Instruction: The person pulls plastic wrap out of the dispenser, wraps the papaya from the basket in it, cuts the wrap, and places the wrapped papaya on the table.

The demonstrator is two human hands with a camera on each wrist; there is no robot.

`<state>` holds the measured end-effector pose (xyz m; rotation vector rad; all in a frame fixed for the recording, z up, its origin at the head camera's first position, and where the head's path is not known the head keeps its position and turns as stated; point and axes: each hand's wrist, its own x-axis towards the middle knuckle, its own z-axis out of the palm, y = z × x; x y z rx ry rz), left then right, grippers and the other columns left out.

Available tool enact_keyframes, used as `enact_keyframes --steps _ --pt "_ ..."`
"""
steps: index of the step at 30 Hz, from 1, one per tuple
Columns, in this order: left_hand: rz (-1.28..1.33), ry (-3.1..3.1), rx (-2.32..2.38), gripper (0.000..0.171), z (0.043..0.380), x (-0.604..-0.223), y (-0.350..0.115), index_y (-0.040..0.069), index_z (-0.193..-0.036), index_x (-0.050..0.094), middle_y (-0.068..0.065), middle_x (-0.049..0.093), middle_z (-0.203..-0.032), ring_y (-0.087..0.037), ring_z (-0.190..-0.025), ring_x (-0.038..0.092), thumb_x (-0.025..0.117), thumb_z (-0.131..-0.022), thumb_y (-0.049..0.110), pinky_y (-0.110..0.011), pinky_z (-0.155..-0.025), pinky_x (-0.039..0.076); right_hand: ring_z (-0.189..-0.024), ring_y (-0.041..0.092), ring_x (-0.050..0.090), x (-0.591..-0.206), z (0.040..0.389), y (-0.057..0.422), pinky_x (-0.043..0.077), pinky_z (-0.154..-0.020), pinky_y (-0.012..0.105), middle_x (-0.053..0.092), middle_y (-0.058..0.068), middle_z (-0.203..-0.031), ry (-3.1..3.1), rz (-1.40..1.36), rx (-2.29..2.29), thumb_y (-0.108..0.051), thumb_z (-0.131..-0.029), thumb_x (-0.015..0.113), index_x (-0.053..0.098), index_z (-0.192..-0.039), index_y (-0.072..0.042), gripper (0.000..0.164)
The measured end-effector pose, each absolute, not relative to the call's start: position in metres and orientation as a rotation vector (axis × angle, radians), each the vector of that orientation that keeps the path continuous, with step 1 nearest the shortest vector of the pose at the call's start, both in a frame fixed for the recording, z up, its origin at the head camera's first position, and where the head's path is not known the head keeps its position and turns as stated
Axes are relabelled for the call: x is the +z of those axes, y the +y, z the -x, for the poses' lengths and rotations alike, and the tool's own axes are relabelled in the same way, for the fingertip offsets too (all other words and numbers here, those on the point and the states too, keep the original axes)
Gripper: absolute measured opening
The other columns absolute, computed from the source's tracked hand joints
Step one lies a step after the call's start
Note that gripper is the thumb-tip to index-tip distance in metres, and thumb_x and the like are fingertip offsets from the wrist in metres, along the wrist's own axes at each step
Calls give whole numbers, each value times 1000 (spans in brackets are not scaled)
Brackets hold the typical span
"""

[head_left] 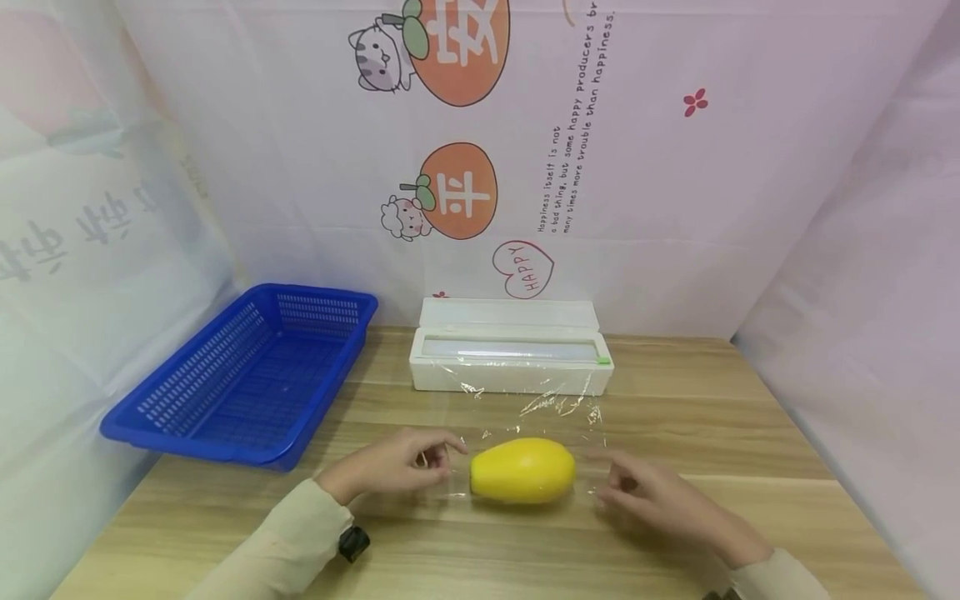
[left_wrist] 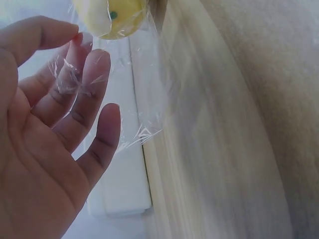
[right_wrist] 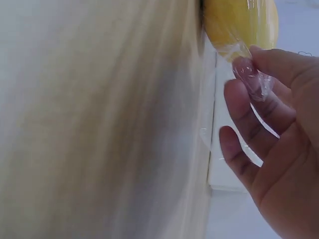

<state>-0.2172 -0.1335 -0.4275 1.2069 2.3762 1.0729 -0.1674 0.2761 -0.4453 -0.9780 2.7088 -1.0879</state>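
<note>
A yellow papaya [head_left: 522, 472] lies on its side on the table, its narrow end to the left. Clear cling film [head_left: 558, 406] stretches from the white dispenser box [head_left: 512, 379] toward me and over the fruit. At the papaya's left end my left hand [head_left: 401, 462] pinches the film between thumb and index finger, the other fingers loosely bent behind it. My right hand [head_left: 656, 500] pinches the film past the rounded right end. Bunched film [right_wrist: 251, 79] crosses its fingertips in the right wrist view. A green dot [left_wrist: 113, 15] marks the papaya's narrow end.
The dispenser's lid [head_left: 508, 314] stands raised, with a green slider [head_left: 603, 361] at the right of its front edge. To the left sits a blue plastic basket [head_left: 315, 408]. Printed white cloth [head_left: 652, 183] walls in the wooden table [head_left: 720, 417] at the back and both sides.
</note>
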Motion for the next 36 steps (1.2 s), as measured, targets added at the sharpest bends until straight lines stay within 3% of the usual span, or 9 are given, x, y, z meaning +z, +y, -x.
enact_keyframes --steps 6,11,16,22,25,28,31,33,36 --pt "-1207 2417 1035 33 222 -433 -133 17 -132 65 -2 66 -112 -8 -83 58 56 -102 8 -26 -75 54 -68 4 56 -435 180 272 53 -63 26 60 -12 -79 2600 1025 -1002 -23 -101 62 40 -154 -18 58" --pt "-1124 2475 1010 34 227 -436 -132 22 -133 65 -1 63 -123 -9 -93 55 53 -104 11 -30 -83 52 -59 2 49 -428 194 270 50 -53 26 56 -11 -71 2550 1042 -1018 -15 -101 61 50 -149 -15 50" --pt "-1117 2502 993 35 236 -438 -129 22 -135 64 0 59 -133 -12 -100 56 51 -104 10 -33 -86 52 -63 6 54 -429 207 272 52 -57 27 60 -9 -76 2550 1027 -1027 -17 -102 60 57 -142 -10 41" --pt "-1223 2542 953 34 254 -443 -126 19 -131 67 -5 64 -119 -13 -97 55 53 -103 6 -33 -83 51 -72 20 63 -434 221 273 57 -62 32 66 2 -84 2416 939 -1160 -15 -103 57 58 -138 -4 37" --pt "-1228 2548 946 33 262 -447 -124 18 -132 66 -3 63 -106 -10 -86 54 54 -103 8 -30 -76 52 -74 23 64 -437 228 273 58 -64 34 66 6 -86 2367 900 -1204 -14 -102 57 57 -137 -1 37" --pt "-1210 2506 979 37 267 -448 -122 19 -139 58 -2 63 -101 -9 -75 58 54 -104 8 -28 -68 54 -77 25 65 -440 233 273 58 -67 35 67 9 -89 2329 857 -1229 -13 -103 57 56 -137 1 37" --pt "-1201 2476 1010 44 269 -446 -118 21 -145 51 -3 64 -109 -13 -72 61 54 -103 7 -28 -64 56 -78 26 65 -442 237 274 58 -68 34 67 11 -90 2296 810 -1248 -14 -104 56 56 -137 1 37" --pt "-1215 2491 1001 47 270 -444 -116 23 -145 51 -2 63 -117 -16 -80 63 54 -102 3 -30 -69 57 -78 25 64 -443 238 274 57 -68 34 66 12 -90 2270 783 -1263 -15 -104 55 55 -138 2 38" --pt "-1250 2536 970 49 270 -442 -114 23 -142 55 -1 60 -132 -18 -105 60 54 -100 -2 -36 -88 53 -76 22 62 -444 241 275 57 -67 32 66 12 -89 2255 754 -1261 -18 -105 54 54 -139 0 39"
